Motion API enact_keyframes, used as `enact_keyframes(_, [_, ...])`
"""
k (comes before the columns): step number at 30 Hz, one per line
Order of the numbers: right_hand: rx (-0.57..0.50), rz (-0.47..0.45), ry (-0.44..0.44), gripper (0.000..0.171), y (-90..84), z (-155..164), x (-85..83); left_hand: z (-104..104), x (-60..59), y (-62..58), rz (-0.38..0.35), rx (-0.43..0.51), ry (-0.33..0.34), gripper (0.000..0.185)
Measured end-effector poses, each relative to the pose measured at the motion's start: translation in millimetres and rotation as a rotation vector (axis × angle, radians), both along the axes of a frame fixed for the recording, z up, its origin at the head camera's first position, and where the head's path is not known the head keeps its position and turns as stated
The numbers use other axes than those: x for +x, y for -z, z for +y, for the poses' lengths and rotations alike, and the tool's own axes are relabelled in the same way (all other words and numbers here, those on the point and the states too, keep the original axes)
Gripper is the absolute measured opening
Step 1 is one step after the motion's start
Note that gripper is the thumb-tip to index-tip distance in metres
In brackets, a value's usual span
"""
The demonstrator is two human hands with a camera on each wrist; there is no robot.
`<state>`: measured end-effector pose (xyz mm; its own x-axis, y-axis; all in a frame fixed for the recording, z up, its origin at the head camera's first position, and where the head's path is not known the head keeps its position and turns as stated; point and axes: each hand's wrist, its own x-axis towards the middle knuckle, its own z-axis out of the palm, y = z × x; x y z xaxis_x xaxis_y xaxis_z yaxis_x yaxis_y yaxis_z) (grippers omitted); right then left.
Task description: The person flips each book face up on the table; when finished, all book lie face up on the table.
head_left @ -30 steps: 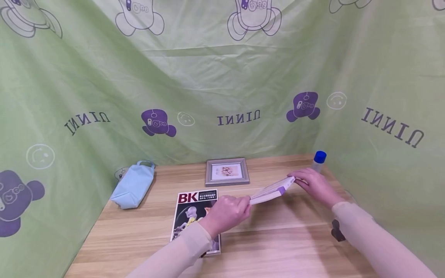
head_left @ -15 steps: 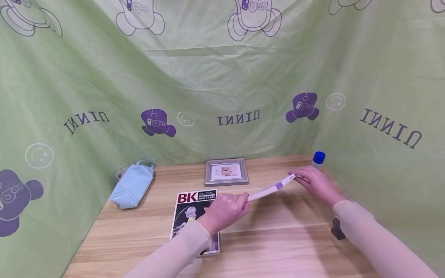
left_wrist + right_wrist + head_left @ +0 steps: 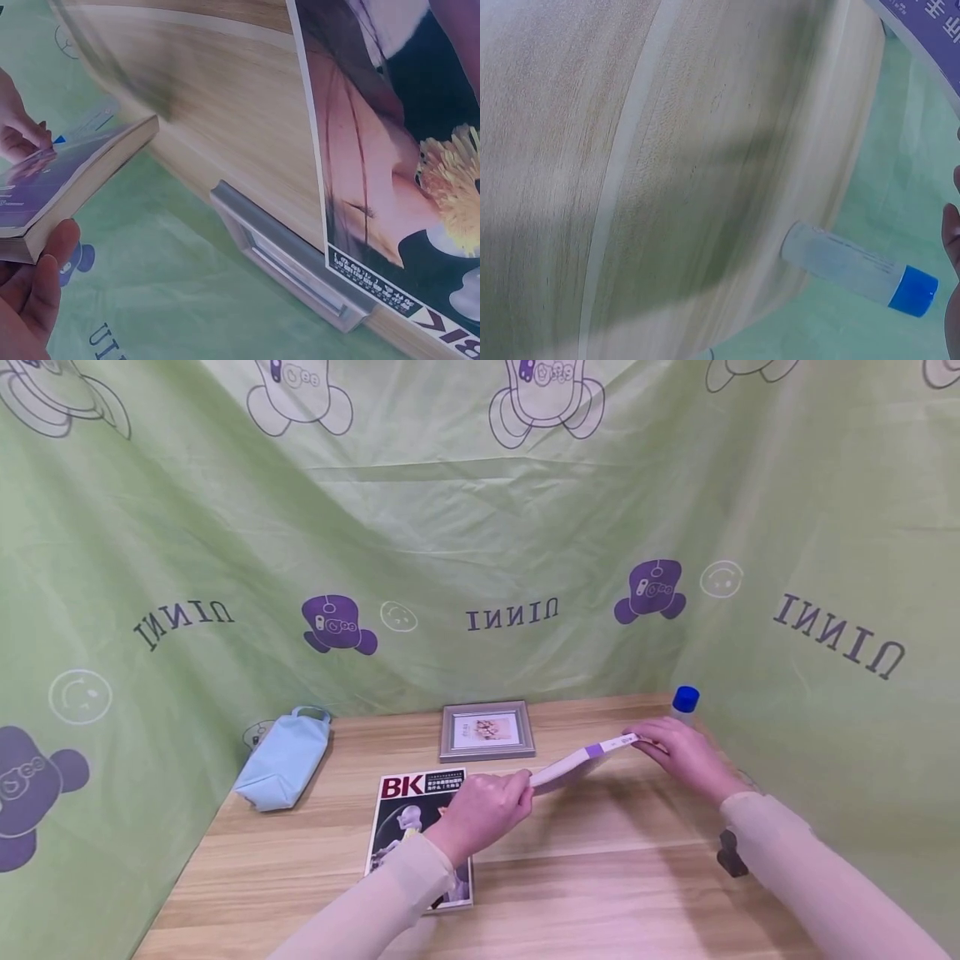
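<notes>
A thin book [image 3: 573, 768] with a white and purple spine is held up above the table by both hands. My left hand [image 3: 483, 810] pinches its left end, thumb on top. At the other end my right hand [image 3: 682, 756] grips the corner between thumb and fingers. In the left wrist view the purple cover and cream page edges of the book [image 3: 79, 184] show, slanting up from the left fingers [image 3: 64, 240]. Only a purple corner of the book [image 3: 937, 37] enters the right wrist view. A BK magazine [image 3: 390, 827] lies partly beneath my left forearm.
A grey photo frame [image 3: 487, 753] lies at the back of the wooden table [image 3: 570, 893]. To the far left rests a light blue pouch [image 3: 288, 760]. Behind my right hand stands a translucent bottle with a blue cap [image 3: 686, 698]. Green printed cloth [image 3: 420, 543] hangs around the table.
The book has rolled between my hands: its upper face showed beside the spine, then only the spine, and now the face below the spine shows. Both hands keep their hold, nearly in place.
</notes>
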<state>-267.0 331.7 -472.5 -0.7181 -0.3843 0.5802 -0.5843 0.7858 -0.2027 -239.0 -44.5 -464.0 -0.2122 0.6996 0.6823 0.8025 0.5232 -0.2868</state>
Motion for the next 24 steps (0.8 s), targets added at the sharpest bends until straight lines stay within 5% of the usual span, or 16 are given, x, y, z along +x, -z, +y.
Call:
enact_keyframes(18, [-0.033, -0.027, 0.041, 0.032, -3.7, 5.9, 4.9, 0.5, -1.7, -0.1, -0.03, 0.051, -0.005, 0.01])
enact_keyframes(24, [-0.05, -0.1, 0.028, 0.034, -5.4, 5.4, 9.3, 1.0, -1.3, 0.5, -0.083, 0.087, -0.018, 0.009])
